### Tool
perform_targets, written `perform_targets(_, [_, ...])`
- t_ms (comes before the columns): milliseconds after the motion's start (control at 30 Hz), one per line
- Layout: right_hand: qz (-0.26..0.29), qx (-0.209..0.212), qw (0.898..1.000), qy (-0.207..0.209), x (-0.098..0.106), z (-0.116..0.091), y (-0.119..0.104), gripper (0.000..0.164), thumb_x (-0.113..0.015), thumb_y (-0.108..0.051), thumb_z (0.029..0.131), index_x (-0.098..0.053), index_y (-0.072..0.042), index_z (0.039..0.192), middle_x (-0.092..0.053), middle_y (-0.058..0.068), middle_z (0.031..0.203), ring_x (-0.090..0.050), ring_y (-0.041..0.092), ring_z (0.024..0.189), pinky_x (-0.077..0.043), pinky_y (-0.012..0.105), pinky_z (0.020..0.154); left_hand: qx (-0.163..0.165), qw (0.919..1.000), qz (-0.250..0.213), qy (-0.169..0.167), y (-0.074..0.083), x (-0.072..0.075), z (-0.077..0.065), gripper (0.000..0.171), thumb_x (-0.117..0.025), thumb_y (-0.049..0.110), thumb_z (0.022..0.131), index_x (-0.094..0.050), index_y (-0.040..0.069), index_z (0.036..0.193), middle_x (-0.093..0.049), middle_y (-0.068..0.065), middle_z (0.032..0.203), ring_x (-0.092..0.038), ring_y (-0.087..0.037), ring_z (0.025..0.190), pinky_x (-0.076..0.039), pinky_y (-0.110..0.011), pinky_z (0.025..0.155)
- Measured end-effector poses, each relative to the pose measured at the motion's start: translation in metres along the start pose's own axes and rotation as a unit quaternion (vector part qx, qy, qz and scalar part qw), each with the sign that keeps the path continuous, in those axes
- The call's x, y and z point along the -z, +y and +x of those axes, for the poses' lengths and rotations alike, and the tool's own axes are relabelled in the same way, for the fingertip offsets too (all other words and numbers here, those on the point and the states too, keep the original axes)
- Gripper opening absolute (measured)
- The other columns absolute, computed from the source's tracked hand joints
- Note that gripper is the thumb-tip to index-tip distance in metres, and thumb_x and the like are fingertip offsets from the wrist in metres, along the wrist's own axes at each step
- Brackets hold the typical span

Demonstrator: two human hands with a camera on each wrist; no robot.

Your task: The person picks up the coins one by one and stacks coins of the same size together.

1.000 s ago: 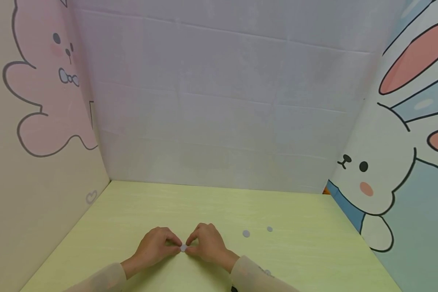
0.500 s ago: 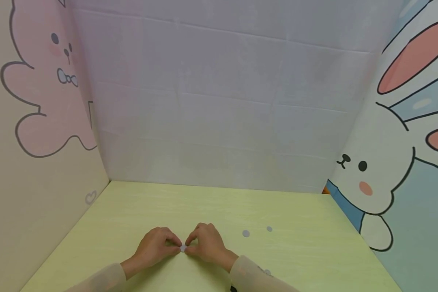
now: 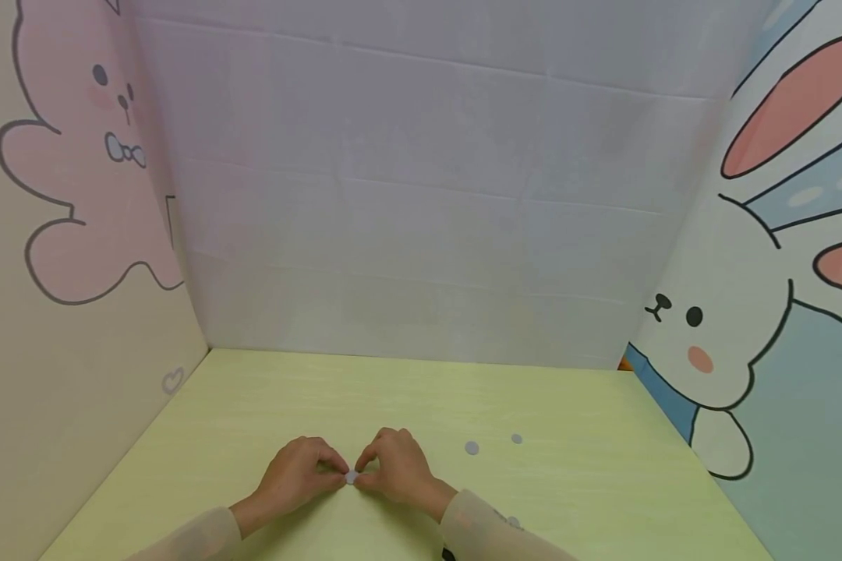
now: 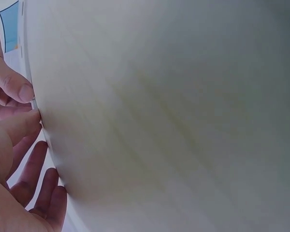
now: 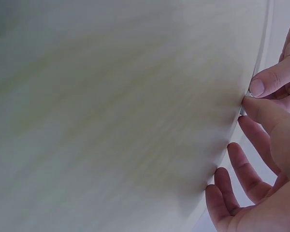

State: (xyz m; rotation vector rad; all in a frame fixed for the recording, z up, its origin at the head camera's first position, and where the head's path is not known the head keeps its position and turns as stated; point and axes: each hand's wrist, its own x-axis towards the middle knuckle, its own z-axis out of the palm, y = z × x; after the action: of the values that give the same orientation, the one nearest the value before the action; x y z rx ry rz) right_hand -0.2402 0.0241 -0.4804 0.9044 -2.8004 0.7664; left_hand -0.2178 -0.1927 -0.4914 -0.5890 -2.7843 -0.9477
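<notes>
A small flat grey disc [image 3: 352,477] lies on the pale yellow tabletop, low in the head view. From its left side my left hand [image 3: 298,471] holds its edge between thumb and forefinger. My right hand [image 3: 398,466] does the same from the right, so the two hands face each other with fingertips almost meeting. Both wrist views show the fingertips down at the table surface; there the disc is seen edge-on and mostly hidden. In the left wrist view, the other fingers of my left hand [image 4: 19,179] touch the table.
Two more grey discs, a larger one [image 3: 472,448] and a smaller one [image 3: 516,439], lie right of my hands. Another disc [image 3: 513,522] shows partly behind the right sleeve [image 3: 498,534]. A white back wall [image 3: 421,234] and printed side walls enclose the tabletop [image 3: 288,389].
Both hands keep the same hold on the disc, and the other discs stay where they lie. Only the head view has shifted very slightly.
</notes>
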Motion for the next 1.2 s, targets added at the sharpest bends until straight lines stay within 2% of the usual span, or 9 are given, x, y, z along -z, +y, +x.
perform_targets(233, [-0.006,0.003,1.000,0.001,-0.001,0.000,0.001,0.008,-0.093,-0.030,0.083,-0.087,-0.025,0.085,-0.071,-0.012,0.088,-0.051,-0.001,0.081,-0.038,0.018,0.073,-0.009,1.0000,-0.003,0.002,0.000,0.000,0.000,0.011,-0.093,0.026,0.082,-0.084,0.032,0.086,-0.073,0.021,0.091,-0.065,-0.011,0.091,-0.050,-0.030,0.081])
perform_targets(667, [-0.010,0.006,1.000,-0.006,0.000,0.001,0.002,0.009,-0.094,-0.029,0.082,-0.087,-0.024,0.087,-0.073,-0.014,0.088,-0.053,-0.001,0.082,-0.039,0.019,0.076,0.003,1.0000,0.004,0.006,0.001,0.000,0.001,0.012,-0.093,0.026,0.081,-0.083,0.032,0.084,-0.072,0.021,0.089,-0.064,-0.009,0.089,-0.050,-0.029,0.080])
perform_targets(967, [0.006,0.006,0.999,-0.041,0.006,-0.003,0.007,0.012,-0.092,-0.026,0.083,-0.087,-0.023,0.093,-0.073,-0.014,0.094,-0.052,0.001,0.086,-0.041,0.018,0.077,0.011,0.9999,0.007,0.005,0.000,-0.001,0.000,0.013,-0.094,0.030,0.080,-0.082,0.033,0.084,-0.072,0.022,0.090,-0.063,-0.008,0.089,-0.050,-0.028,0.079])
perform_targets(1200, [0.008,0.028,0.999,-0.044,0.014,-0.007,0.010,0.013,-0.092,-0.024,0.084,-0.087,-0.020,0.095,-0.076,-0.014,0.095,-0.061,0.002,0.091,-0.049,0.022,0.084,0.016,0.9995,0.027,0.006,-0.001,-0.003,0.000,0.014,-0.095,0.033,0.079,-0.082,0.034,0.083,-0.070,0.025,0.088,-0.062,-0.007,0.089,-0.052,-0.029,0.080])
